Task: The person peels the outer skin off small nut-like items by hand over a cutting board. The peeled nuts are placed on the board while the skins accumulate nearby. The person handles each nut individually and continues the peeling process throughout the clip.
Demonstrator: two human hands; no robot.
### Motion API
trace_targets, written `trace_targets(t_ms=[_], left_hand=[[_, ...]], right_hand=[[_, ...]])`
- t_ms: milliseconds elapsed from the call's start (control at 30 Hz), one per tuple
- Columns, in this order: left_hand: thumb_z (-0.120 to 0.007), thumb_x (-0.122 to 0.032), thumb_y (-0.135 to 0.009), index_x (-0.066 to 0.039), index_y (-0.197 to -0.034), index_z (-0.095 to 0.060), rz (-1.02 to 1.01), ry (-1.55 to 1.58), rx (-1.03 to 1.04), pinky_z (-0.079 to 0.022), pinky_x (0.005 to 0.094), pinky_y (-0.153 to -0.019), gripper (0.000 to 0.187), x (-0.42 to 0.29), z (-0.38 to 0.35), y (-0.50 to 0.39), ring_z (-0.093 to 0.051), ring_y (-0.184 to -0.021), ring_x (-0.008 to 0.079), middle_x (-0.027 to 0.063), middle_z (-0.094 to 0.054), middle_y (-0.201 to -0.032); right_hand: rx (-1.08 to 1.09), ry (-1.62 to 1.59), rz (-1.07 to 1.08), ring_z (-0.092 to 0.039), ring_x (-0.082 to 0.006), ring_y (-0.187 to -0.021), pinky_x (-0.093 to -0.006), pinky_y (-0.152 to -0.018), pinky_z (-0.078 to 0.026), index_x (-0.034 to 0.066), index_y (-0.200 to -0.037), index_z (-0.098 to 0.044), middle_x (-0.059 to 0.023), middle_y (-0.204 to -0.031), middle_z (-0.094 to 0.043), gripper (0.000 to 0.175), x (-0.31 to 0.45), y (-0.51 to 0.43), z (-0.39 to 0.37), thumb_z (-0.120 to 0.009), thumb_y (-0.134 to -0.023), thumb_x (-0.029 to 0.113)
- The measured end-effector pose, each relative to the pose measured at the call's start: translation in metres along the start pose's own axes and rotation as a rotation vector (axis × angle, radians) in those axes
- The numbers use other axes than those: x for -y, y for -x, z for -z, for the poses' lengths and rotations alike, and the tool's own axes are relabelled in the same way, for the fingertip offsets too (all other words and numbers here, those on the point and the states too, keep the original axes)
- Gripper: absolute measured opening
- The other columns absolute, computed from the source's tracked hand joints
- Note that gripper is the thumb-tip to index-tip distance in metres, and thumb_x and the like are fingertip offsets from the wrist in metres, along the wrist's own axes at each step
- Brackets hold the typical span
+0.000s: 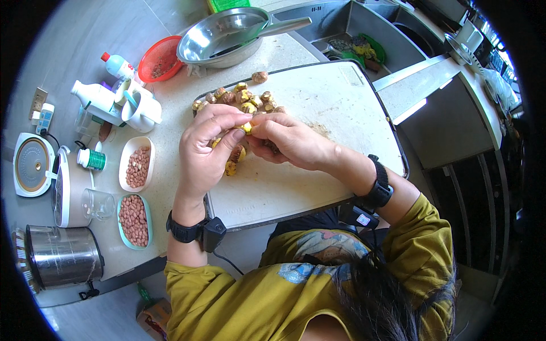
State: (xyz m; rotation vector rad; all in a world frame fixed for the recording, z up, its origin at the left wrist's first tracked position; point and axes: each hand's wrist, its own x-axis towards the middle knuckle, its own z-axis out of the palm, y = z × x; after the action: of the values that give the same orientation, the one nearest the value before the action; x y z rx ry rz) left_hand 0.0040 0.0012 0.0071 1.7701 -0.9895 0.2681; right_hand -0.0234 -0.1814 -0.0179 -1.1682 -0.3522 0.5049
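Over a white cutting board point(298, 187), my left hand point(209, 145) pinches a small yellow piece of food point(244, 127) between thumb and fingers. My right hand point(288, 138) meets it there, its fingertips on the right side of the same piece. Several round brown-and-yellow pieces point(246, 97), perhaps mushrooms or tubers, lie in a loose heap beyond my hands. A few more pieces point(237, 153) rest beside my left thumb, partly covered by it. Something brown shows under my right fingers, mostly hidden. Brown crumbs point(320, 128) are scattered right of my right hand.
Left of the board stand two dishes of peanuts, one white point(149, 170) and one pale green point(148, 213). Beyond are a red strainer point(143, 64), a steel pan point(222, 19) and a sink point(324, 25). A clear cup point(99, 204) and a steel pot point(64, 251) sit farther left.
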Motion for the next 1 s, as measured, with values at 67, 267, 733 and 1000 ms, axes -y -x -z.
trace_targets(t_ms=[67,267,733,1000], left_hand=[[-0.064,0.003,-0.082,-0.001,-0.098,-0.067,0.006,-0.013,0.012,-0.048,0.027,-0.078,0.017,-0.002,-0.0007,0.0004,-0.06,-0.087,0.0171,0.008,-0.062,-0.095],[-0.064,0.004,-0.081,0.0,-0.096,-0.067,0.011,-0.036,0.013,-0.048,0.0267,-0.077,0.016,-0.0052,0.0,0.002,-0.06,-0.087,0.0171,0.0083,-0.062,-0.094],[-0.063,0.002,-0.086,0.002,-0.101,-0.062,0.208,0.305,-0.104,-0.05,0.0242,-0.079,0.015,0.0015,-0.0013,0.0062,-0.059,-0.091,0.0108,0.0067,-0.059,-0.104],[-0.064,0.006,-0.081,0.003,-0.095,-0.064,0.128,0.102,-0.102,-0.05,0.0247,-0.079,0.014,0.0003,-0.0028,0.0054,-0.06,-0.09,0.0138,0.0095,-0.061,-0.1]], right_hand=[[-0.029,0.014,-0.026,-0.038,-0.0072,-0.052,-0.0231,-0.046,-0.03,0.0043,-0.084,-0.052,0.0012,-0.065,-0.045,0.024,-0.0013,0.0006,0.0008,-0.039,-0.093,0.022],[-0.039,0.045,-0.035,-0.039,-0.0067,-0.053,-0.0227,-0.046,-0.03,0.0052,-0.084,-0.052,0.0016,-0.065,-0.045,0.022,-0.0002,0.0013,-0.0002,-0.041,-0.093,0.022],[-0.037,-0.04,0.004,-0.039,-0.0057,-0.056,-0.021,-0.046,-0.028,0.0078,-0.084,-0.052,0.0029,-0.066,-0.044,0.021,0.0035,0.0015,-0.003,-0.043,-0.096,0.023],[-0.118,-0.089,-0.04,-0.039,-0.0065,-0.054,-0.0221,-0.045,-0.029,0.0053,-0.083,-0.051,0.0006,-0.066,-0.045,0.024,0.0026,-0.0007,-0.0028,-0.043,-0.096,0.024]])
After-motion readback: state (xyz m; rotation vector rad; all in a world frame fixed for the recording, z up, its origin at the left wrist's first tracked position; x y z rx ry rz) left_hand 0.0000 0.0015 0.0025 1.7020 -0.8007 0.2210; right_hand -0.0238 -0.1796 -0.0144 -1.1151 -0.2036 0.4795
